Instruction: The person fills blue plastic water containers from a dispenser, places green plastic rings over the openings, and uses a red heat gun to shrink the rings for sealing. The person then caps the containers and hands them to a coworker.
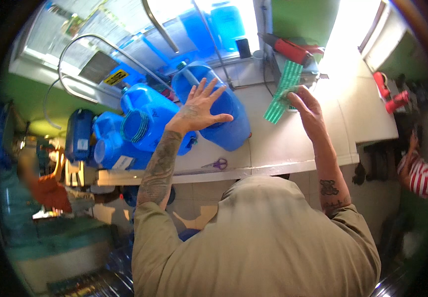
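My left hand, its fingers spread, is over the open-topped side of a large blue plastic water container on the counter. Nothing is held in it, and whether the palm touches the container is not clear. The thumb and fingers of my right hand are pinched at the middle of a green plastic strip sheet with pale lines. A thin, see-through bit shows at the fingertips, too blurred to make out. Left of my left hand stands another blue water container with a ribbed, wide round neck.
Purple-handled scissors lie near the front edge of the white tiled counter. A red heat gun rests at the back right. More blue containers stand left, below bent metal pipes. Two people are farther off, one each side.
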The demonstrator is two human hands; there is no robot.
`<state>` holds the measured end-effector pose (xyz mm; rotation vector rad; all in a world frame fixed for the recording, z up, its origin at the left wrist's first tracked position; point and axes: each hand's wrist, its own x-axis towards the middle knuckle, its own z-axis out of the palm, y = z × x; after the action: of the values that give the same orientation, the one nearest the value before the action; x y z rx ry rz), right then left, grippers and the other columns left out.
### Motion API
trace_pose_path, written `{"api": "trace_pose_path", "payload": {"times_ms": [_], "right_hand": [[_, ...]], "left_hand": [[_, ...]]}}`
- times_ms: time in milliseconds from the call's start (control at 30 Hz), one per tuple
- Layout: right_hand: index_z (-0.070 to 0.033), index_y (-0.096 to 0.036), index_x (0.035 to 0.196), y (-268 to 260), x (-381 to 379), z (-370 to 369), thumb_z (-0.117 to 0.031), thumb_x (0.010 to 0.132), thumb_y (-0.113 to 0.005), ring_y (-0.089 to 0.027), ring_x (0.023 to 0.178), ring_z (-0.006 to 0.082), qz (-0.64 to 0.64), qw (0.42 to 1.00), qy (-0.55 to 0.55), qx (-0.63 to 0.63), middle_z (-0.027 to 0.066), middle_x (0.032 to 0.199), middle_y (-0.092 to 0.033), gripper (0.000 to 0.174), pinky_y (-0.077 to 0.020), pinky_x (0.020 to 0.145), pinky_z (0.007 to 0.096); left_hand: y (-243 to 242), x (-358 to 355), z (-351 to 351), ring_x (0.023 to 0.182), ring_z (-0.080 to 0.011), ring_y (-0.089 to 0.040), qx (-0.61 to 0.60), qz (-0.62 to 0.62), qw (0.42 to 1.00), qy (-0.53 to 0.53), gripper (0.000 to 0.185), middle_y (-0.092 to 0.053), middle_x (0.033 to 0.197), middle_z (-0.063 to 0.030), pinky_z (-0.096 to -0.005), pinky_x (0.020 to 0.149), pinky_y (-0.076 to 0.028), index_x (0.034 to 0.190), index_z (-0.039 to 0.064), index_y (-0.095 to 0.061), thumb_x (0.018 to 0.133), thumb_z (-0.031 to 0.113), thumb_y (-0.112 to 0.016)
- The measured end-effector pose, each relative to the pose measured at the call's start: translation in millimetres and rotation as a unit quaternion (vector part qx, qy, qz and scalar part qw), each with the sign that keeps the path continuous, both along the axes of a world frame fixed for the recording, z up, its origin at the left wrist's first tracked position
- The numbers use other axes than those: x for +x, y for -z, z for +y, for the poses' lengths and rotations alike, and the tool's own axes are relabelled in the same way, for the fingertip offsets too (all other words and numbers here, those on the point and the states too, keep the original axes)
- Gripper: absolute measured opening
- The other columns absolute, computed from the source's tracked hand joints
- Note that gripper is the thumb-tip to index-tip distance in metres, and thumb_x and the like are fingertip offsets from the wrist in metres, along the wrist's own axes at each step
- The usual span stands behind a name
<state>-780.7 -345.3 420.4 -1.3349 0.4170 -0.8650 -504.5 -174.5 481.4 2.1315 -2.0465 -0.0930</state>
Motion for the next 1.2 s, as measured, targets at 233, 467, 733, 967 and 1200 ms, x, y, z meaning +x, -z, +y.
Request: {"api": "trace_pose_path", "payload": {"times_ms": [233, 467, 733, 967, 1200], "right_hand": [[-0.002, -0.068, 0.109, -18, 9, 45, -0.017, 0.102, -0.063, -0.062, 0.097, 0.0107, 0.009, 0.999, -0.030, -0.025, 0.0014, 0.101, -0.069, 0.017, -0.0488, 0.094, 0.0294], [-0.001, -0.067, 0.110, -34, 17, 67, -0.014, 0.101, -0.065, -0.064, 0.099, 0.0110, 0.002, 0.999, 0.003, -0.034, 0.0036, 0.102, -0.070, 0.016, -0.0509, 0.094, 0.0302], [-0.002, -0.071, 0.107, -39, 34, 85, -0.017, 0.096, -0.073, -0.067, 0.095, 0.0124, 0.093, 0.984, 0.092, -0.124, 0.0031, 0.101, -0.072, 0.019, -0.0536, 0.091, 0.0294], [-0.008, -0.053, 0.133, -33, 45, 102, -0.022, 0.089, -0.081, -0.053, 0.126, 0.0193, 0.102, 0.955, 0.159, -0.230, 0.0083, 0.132, -0.055, 0.054, -0.0468, 0.108, 0.0409], [-0.010, -0.044, 0.145, -31, 58, 111, -0.008, 0.080, -0.083, -0.048, 0.137, 0.0236, 0.053, 0.968, 0.012, -0.246, 0.0120, 0.147, -0.050, 0.075, -0.0421, 0.114, 0.0422]], "left_hand": [[-6, -31, -31, 0.119, -0.0301, -0.063, -0.093, 0.343, 0.930, 0.098, 0.055, -0.067, 0.127, -0.0149, -0.0393, 0.103, -0.047, 0.126, 0.002, -0.068, 0.092, 0.045, -0.073], [6, -40, -26, 0.110, -0.0157, -0.064, -0.106, 0.522, 0.844, 0.059, 0.038, -0.069, 0.118, -0.0083, -0.0332, 0.099, -0.051, 0.123, 0.002, -0.067, 0.100, 0.032, -0.069], [18, -45, -24, 0.108, -0.0144, -0.064, -0.118, 0.588, 0.792, 0.117, 0.033, -0.069, 0.114, -0.0081, -0.0313, 0.096, -0.051, 0.121, 0.001, -0.067, 0.097, 0.024, -0.072], [8, -34, 17, 0.095, -0.0079, -0.063, -0.106, 0.654, 0.746, 0.075, 0.015, -0.071, 0.099, -0.0011, -0.0235, 0.086, -0.050, 0.111, 0.001, -0.070, 0.098, 0.008, -0.070], [-4, -15, 59, 0.098, -0.0097, -0.063, 0.099, 0.733, 0.645, 0.193, 0.014, -0.070, 0.107, -0.0043, -0.0262, 0.090, -0.050, 0.110, 0.002, -0.065, 0.101, 0.013, -0.065]]}}
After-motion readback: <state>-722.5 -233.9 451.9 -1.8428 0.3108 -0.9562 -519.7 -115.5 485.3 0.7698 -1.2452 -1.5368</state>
